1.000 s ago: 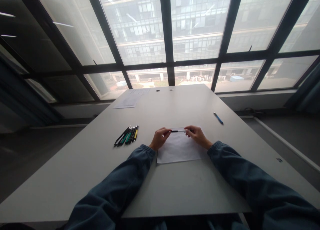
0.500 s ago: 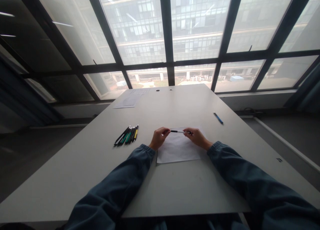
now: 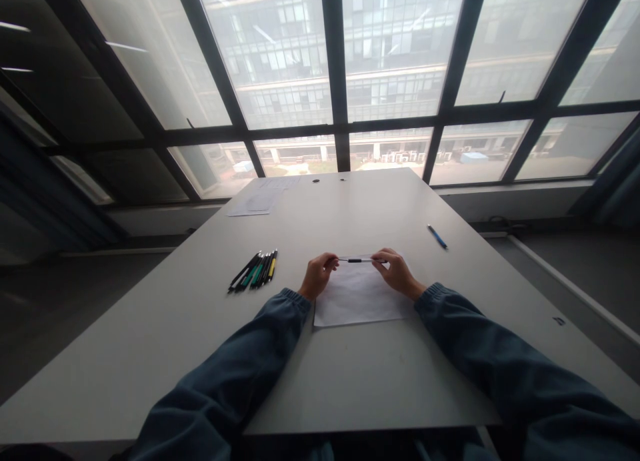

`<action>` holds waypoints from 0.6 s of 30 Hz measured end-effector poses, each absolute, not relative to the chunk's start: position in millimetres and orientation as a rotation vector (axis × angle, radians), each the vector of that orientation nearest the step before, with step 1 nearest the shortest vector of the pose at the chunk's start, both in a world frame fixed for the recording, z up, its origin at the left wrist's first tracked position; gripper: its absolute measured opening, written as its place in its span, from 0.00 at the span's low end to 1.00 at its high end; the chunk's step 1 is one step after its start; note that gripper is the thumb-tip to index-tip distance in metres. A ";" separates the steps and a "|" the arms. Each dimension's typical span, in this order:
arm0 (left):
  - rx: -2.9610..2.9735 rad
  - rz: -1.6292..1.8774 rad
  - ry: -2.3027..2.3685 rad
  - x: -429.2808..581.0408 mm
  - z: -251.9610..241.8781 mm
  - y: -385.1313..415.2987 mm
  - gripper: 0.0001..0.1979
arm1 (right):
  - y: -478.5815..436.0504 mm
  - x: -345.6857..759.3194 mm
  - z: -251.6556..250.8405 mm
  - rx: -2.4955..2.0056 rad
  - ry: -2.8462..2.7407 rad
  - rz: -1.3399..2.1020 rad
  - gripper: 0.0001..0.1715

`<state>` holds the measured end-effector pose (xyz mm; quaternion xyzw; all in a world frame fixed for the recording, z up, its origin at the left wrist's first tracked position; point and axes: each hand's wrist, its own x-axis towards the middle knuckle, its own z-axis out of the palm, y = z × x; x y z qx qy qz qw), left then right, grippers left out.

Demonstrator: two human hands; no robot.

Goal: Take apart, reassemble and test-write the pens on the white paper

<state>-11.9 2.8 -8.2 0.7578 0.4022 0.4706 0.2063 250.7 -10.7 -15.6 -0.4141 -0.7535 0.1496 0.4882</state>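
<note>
A pen [image 3: 355, 261] with a black grip and a pale barrel lies level between my hands, above a white paper sheet [image 3: 357, 301]. My left hand [image 3: 319, 275] pinches the pen's left end, where a thin dark section shows between the fingertips and the black grip. Whether that thin section is a separate piece, I cannot tell. Around the barrel's right end, the fingers of my right hand [image 3: 395, 272] are closed, partly covering it.
To the left lies a bunch of several pens [image 3: 253, 271], black, green and yellow. A blue pen [image 3: 437, 237] rests at the right. More paper sheets [image 3: 256, 201] lie at the far left of the white table [image 3: 300, 381]. Windows [image 3: 390, 61] stand behind.
My right hand has shifted slightly right and up, carrying the barrel and black grip away from my left fingers. A thin section now shows in that gap.
</note>
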 end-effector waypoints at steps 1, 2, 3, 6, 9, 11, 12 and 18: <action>2.108 1.313 1.123 -12.1 -8.5 3.0 0.10 | -10.6 250.7 -15.7 -1.007 -1.830 0.358 0.09; 2.104 1.316 1.127 -12.2 -8.6 3.2 0.10 | -10.5 250.7 -15.9 -1.008 -1.828 0.351 0.09; 2.099 1.320 1.132 -12.3 -8.5 3.4 0.10 | -10.2 250.8 -16.2 -1.012 -1.823 0.342 0.09; 2.074 1.341 1.159 -11.8 -7.4 3.7 0.10 | -9.3 251.6 -16.9 -1.032 -1.797 0.317 0.07; 2.063 1.364 1.181 -11.2 -5.7 3.5 0.08 | -8.5 252.4 -16.8 -1.044 -1.769 0.296 0.07; 2.059 1.384 1.197 -11.3 -5.2 3.4 0.09 | -8.2 252.8 -16.4 -1.043 -1.747 0.282 0.08; 2.055 1.396 1.205 -11.5 -5.3 3.5 0.09 | -8.0 253.0 -16.3 -1.044 -1.736 0.275 0.08; 2.007 1.460 1.260 -13.6 -6.7 5.1 0.09 | -3.7 255.0 -21.1 -1.069 -1.702 0.249 0.09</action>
